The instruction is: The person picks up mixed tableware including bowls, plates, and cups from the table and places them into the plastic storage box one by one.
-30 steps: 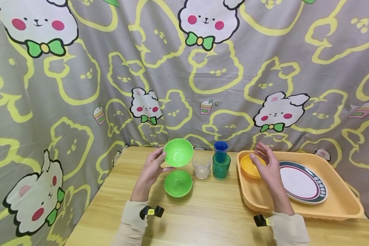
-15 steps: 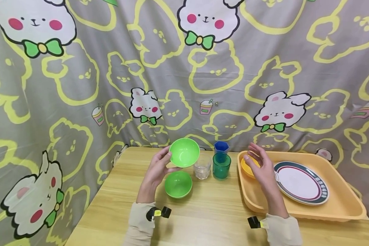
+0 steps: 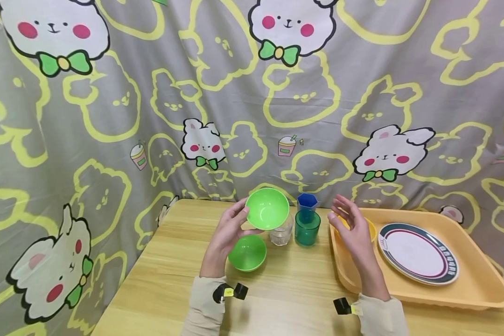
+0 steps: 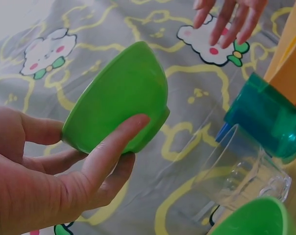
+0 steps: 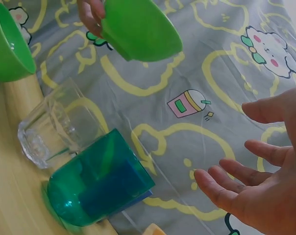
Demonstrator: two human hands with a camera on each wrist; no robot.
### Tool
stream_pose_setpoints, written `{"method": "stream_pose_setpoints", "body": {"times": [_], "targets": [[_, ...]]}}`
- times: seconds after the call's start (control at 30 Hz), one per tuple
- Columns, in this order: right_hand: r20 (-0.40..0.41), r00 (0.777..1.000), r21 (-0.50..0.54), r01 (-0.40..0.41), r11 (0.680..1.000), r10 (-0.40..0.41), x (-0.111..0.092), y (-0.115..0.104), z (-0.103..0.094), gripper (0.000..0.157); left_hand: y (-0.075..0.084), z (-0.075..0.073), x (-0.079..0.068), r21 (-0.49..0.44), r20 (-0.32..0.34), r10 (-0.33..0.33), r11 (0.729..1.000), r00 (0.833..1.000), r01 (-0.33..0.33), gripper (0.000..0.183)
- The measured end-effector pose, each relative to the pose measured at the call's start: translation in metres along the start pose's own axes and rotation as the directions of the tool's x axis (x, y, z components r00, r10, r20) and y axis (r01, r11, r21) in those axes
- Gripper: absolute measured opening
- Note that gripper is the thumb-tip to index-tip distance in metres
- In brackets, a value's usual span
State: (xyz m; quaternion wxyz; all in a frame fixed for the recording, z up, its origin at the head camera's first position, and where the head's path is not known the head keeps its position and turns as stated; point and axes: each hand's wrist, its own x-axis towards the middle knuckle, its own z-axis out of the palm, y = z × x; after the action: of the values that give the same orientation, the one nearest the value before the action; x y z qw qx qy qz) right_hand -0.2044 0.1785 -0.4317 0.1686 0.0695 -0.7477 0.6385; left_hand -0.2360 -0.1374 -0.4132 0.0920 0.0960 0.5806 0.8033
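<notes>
1. The lifted green bowl (image 3: 268, 209) is in the air, tilted, its inside facing the person.
2. The left hand (image 3: 228, 228) grips it, fingers bent around its side.
3. Below, on the desk (image 3: 285, 289), sit a second green bowl (image 3: 248, 254), a clear glass (image 3: 280, 237), a teal cup (image 3: 307, 229) and a blue cup (image 3: 307, 200).
4. The right hand (image 3: 353, 231) hovers by the orange tray (image 3: 483, 275), fingers parted, empty.
5. The tray holds a yellow bowl (image 3: 371, 230) and a plate (image 3: 417, 253).

Wooden table (image 3: 294, 289), bowl (image 3: 247, 255), glass (image 3: 280, 237), cups (image 3: 307, 231), tray (image 3: 483, 275)
</notes>
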Motion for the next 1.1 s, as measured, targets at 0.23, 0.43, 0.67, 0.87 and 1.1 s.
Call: {"method": "stream_pose_setpoints", "body": {"times": [0.23, 0.43, 0.67, 0.87, 1.1], "targets": [[0.030, 1.000, 0.054, 0.005, 0.999, -0.007, -0.002, -0.004, 0.010, 0.055, -0.005, 0.010, 0.003, 0.038, 0.043, -0.004, 0.999, 0.999, 0.002, 0.045], [0.095, 0.995, 0.074, -0.022, 0.997, 0.015, -0.002, -0.004, 0.022, 0.057, -0.009, 0.016, 0.005, 0.058, 0.044, -0.020, 0.998, 0.999, 0.017, 0.049], [0.132, 0.991, 0.092, -0.023, 0.996, 0.010, -0.002, -0.001, 0.034, 0.055, -0.013, 0.020, 0.003, 0.068, 0.051, -0.017, 0.998, 0.999, 0.013, 0.047], [0.160, 0.987, 0.075, -0.006, 0.997, -0.006, -0.004, 0.004, 0.043, 0.054, -0.015, 0.021, -0.001, 0.089, 0.054, -0.032, 0.996, 0.998, 0.027, 0.047], [0.165, 0.985, 0.050, -0.053, 0.997, 0.044, -0.004, 0.007, 0.050, 0.054, -0.018, 0.025, 0.000, 0.094, 0.051, -0.038, 0.995, 0.998, 0.034, 0.046]]}}
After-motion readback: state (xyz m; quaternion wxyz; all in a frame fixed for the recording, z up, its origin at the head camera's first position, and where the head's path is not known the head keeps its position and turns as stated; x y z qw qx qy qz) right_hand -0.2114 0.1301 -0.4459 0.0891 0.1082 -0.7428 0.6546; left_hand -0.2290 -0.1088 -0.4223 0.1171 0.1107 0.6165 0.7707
